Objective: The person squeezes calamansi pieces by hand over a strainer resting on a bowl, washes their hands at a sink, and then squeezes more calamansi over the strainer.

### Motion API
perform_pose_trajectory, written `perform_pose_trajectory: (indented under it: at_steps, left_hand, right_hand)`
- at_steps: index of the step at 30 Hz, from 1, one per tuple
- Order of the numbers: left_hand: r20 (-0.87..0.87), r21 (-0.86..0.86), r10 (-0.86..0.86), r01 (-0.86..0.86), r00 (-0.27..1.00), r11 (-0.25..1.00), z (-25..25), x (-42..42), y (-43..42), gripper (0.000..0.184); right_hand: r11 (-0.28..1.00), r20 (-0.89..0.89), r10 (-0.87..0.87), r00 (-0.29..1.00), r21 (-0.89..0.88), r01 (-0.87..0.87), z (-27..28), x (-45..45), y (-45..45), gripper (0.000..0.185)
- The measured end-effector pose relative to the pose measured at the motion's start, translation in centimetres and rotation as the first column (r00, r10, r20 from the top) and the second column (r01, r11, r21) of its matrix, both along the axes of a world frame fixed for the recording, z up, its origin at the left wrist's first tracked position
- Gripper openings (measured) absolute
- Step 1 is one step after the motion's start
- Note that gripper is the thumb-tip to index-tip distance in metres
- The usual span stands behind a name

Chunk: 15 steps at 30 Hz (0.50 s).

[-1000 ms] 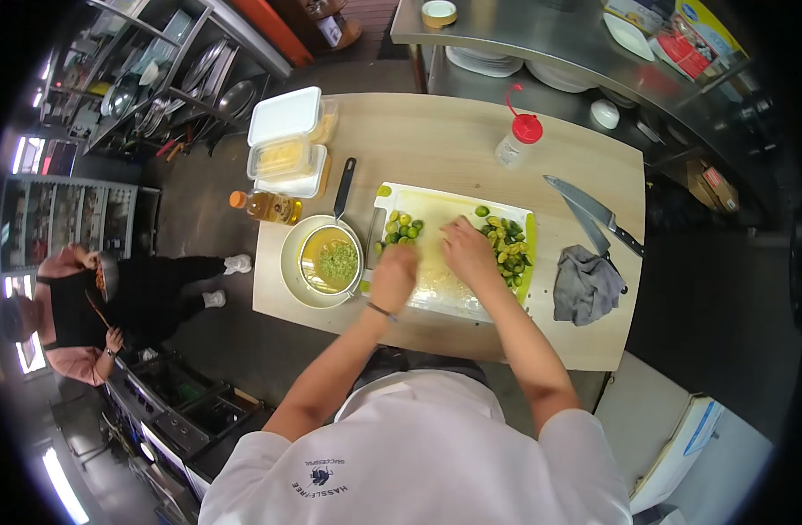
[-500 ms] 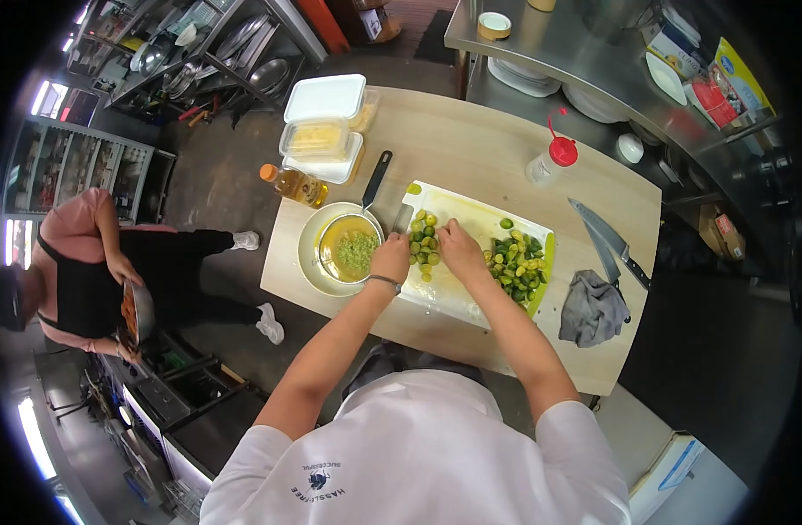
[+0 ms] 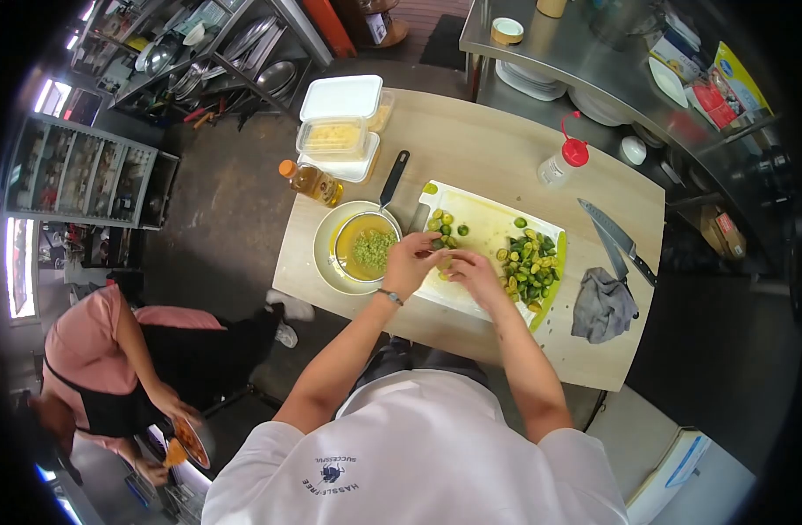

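Observation:
My left hand (image 3: 410, 264) and my right hand (image 3: 475, 275) meet fingertip to fingertip over the left half of a white cutting board (image 3: 484, 210) with green ends. Fingers on both are pinched; what lies between them is too small to make out. Beyond my left hand are cut small limes (image 3: 445, 223). A heap of lime pieces (image 3: 531, 262) covers the board's right end. Left of my left hand, a strainer (image 3: 392, 188) with a black handle rests over a pale bowl (image 3: 325, 262), holding greenish pulp (image 3: 376, 251) in yellow liquid.
A bottle of amber liquid (image 3: 312, 182) and lidded tubs (image 3: 335, 136) stand at the back left. To the right are a red-capped squeeze bottle (image 3: 563, 164), two knives (image 3: 613, 234) and a grey cloth (image 3: 602, 306). A co-worker (image 3: 130, 359) holds a pan of orange food at left.
My hands have come together, my left moving right off the limes. Fewer limes lie in the left group. The co-worker has moved nearer, with the pan lower in view. The view has shifted slightly.

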<state>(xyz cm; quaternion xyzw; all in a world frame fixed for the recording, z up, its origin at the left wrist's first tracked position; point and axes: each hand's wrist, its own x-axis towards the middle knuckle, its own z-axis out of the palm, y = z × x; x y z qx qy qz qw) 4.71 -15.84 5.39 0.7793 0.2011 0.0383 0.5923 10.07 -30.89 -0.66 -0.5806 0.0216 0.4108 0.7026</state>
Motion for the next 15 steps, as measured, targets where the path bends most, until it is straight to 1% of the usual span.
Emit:
perform_pose_trajectory:
  at_steps: [2, 3, 4, 5, 6, 8, 10, 11, 12, 13, 14, 15]
  left_hand:
    - [0.03, -0.038, 0.012, -0.011, 0.999, 0.999, -0.3, -0.8, 1.5, 0.028]
    - [0.056, -0.074, 0.034, -0.03, 0.998, 0.997, -0.8, -1.4, 2.5, 0.029]
    - [0.026, -0.122, 0.052, -0.049, 0.998, 0.991, -2.1, -1.9, 3.7, 0.03]
    - [0.03, -0.119, 0.052, -0.048, 0.998, 0.992, -1.8, -2.3, 4.5, 0.03]
    - [0.052, -0.083, 0.058, -0.053, 0.997, 0.995, -1.6, -2.7, 5.3, 0.03]
    - [0.075, -0.046, 0.063, -0.059, 0.995, 0.997, -1.2, -3.3, 6.7, 0.03]
    - [0.097, 0.043, 0.038, -0.042, 0.995, 0.998, -0.8, -3.7, 7.8, 0.031]
    - [0.108, 0.086, 0.026, -0.035, 0.994, 0.996, -0.7, -3.9, 8.3, 0.031]
    - [0.11, 0.087, 0.029, -0.038, 0.993, 0.995, -0.6, -4.1, 8.8, 0.031]
    - [0.079, 0.192, -0.016, 0.0, 0.997, 0.981, -0.5, -4.4, 9.3, 0.033]
    - [0.044, 0.294, -0.058, 0.042, 0.997, 0.955, -0.5, -4.6, 9.8, 0.034]
    - [0.045, 0.296, -0.06, 0.044, 0.997, 0.954, -0.6, -4.7, 10.1, 0.034]
  right_hand:
    - [0.97, -0.083, 0.111, 0.99, 0.227, -0.09, 0.6, -1.3, 1.9, 0.029]
    - [0.97, -0.081, 0.105, 0.991, 0.226, -0.084, 1.0, -1.7, 2.8, 0.029]
    - [0.945, -0.1, 0.15, 0.984, 0.308, -0.113, 1.3, -1.9, 3.7, 0.03]
    - [0.91, -0.112, 0.199, 0.974, 0.391, -0.14, 1.8, -2.0, 4.7, 0.031]
    - [0.911, -0.144, 0.205, 0.968, 0.389, -0.136, 2.2, -2.1, 5.5, 0.033]
    - [0.909, -0.14, 0.216, 0.966, 0.391, -0.147, 2.3, -2.3, 6.8, 0.034]
    - [0.907, -0.136, 0.228, 0.964, 0.39, -0.159, 2.2, -2.4, 8.0, 0.034]
    - [0.919, -0.098, 0.206, 0.974, 0.362, -0.158, 1.9, -2.5, 8.6, 0.035]
    - [0.929, -0.06, 0.185, 0.981, 0.336, -0.155, 1.7, -2.5, 9.2, 0.037]
    - [0.929, -0.058, 0.186, 0.981, 0.337, -0.156, 1.4, -2.4, 9.8, 0.037]
    - [0.952, 0.105, 0.224, 0.969, 0.189, -0.241, 1.7, -2.1, 10.5, 0.037]
    - [0.956, 0.257, 0.277, 0.926, 0.025, -0.293, 2.0, -1.8, 11.0, 0.036]
